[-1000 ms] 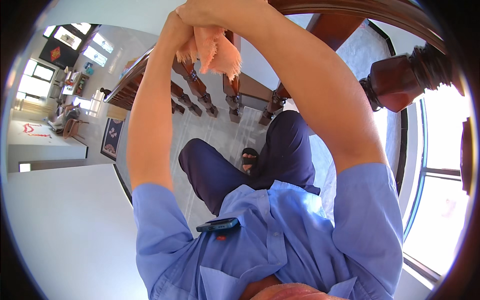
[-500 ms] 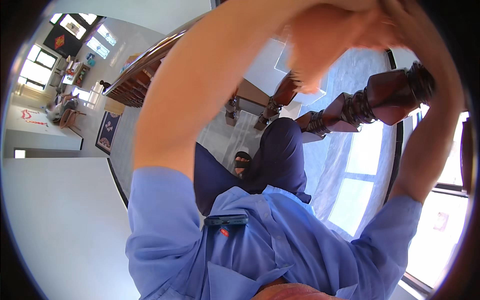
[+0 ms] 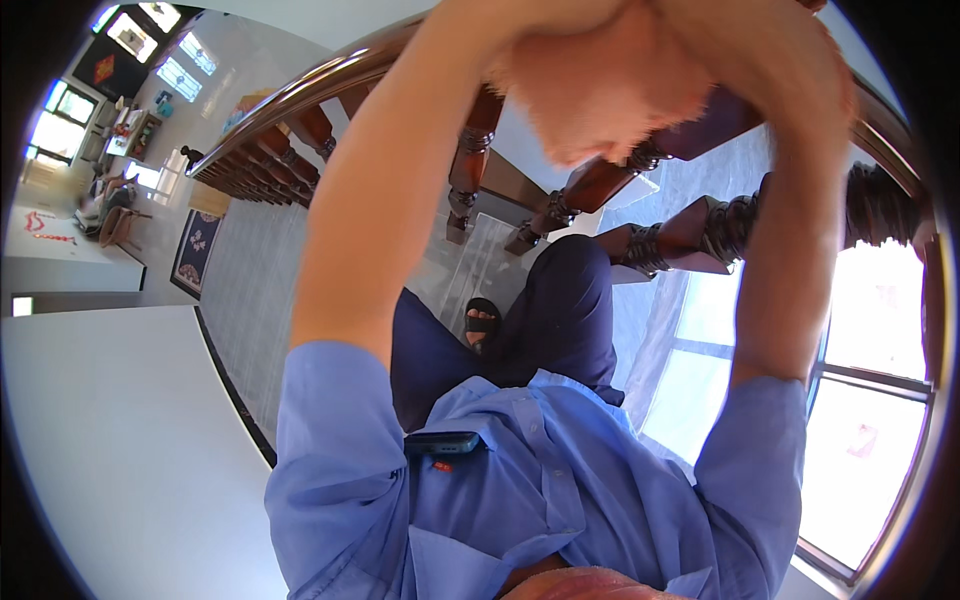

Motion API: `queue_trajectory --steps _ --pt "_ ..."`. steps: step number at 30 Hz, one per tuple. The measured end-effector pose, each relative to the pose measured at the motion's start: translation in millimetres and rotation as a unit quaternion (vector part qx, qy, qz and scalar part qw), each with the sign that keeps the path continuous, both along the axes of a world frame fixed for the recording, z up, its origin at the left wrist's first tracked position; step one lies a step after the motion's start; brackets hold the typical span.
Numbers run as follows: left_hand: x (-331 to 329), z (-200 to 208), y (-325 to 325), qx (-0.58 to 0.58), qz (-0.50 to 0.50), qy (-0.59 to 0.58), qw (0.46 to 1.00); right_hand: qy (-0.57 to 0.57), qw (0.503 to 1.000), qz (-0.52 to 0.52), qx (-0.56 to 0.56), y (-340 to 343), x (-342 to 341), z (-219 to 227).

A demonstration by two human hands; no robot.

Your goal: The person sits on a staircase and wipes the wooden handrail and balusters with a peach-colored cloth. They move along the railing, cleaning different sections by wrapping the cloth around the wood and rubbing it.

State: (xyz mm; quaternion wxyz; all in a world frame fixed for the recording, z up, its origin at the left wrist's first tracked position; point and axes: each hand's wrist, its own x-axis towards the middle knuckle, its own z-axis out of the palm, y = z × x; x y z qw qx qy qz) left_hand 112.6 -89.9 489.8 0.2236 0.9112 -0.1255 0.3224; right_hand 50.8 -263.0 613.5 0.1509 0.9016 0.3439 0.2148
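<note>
Both arms reach up to the top edge, with blue sleeves ending near the elbows. Between my left hand [image 3: 575, 14] and my right hand [image 3: 770, 50] is a fuzzy orange cloth [image 3: 600, 95], blurred by motion. Both hands appear closed on it, but most fingers are hidden or cut off by the upper edge. The cloth is over the dark, polished wooden stair railing, whose handrail [image 3: 345, 65] curves behind my arms. Just below the cloth is a turned baluster [image 3: 590, 190]. Whether the cloth touches the wood cannot be made out.
More balusters [image 3: 700, 235] stand right of my bent knee [image 3: 565, 285]. A phone [image 3: 442, 443] sticks out of my shirt pocket. A white wall [image 3: 120, 430] fills the lower left; a window [image 3: 870, 440] is at right. Far left, a person [image 3: 100, 200] sits near a dark patterned mat [image 3: 193, 250].
The orange cloth and both hands have shifted left and slightly up in the picture. My right forearm has swung inward, and more of the handrail shows on both sides.
</note>
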Motion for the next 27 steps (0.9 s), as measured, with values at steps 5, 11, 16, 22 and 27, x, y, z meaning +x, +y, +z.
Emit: queue_trajectory --steps 5,11,16,22,27 --pt "-43 -71 96 -0.092 0.029 0.037 0.995 -0.024 0.969 0.231 0.078 78 39 -94" --pt "-63 -136 172 -0.126 0.058 0.037 0.99 0.03 0.956 0.291 0.022 159 40 -148" --pt "-89 -153 210 -0.225 0.197 0.139 0.944 0.109 0.929 0.349 0.055 205 24 -172" --pt "-99 -162 219 -0.387 0.195 0.168 0.885 0.144 0.987 0.063 0.044 219 -4 -156" --pt "-147 -185 292 -0.446 0.322 0.22 0.805 0.315 0.941 0.096 0.077 229 -34 -123"
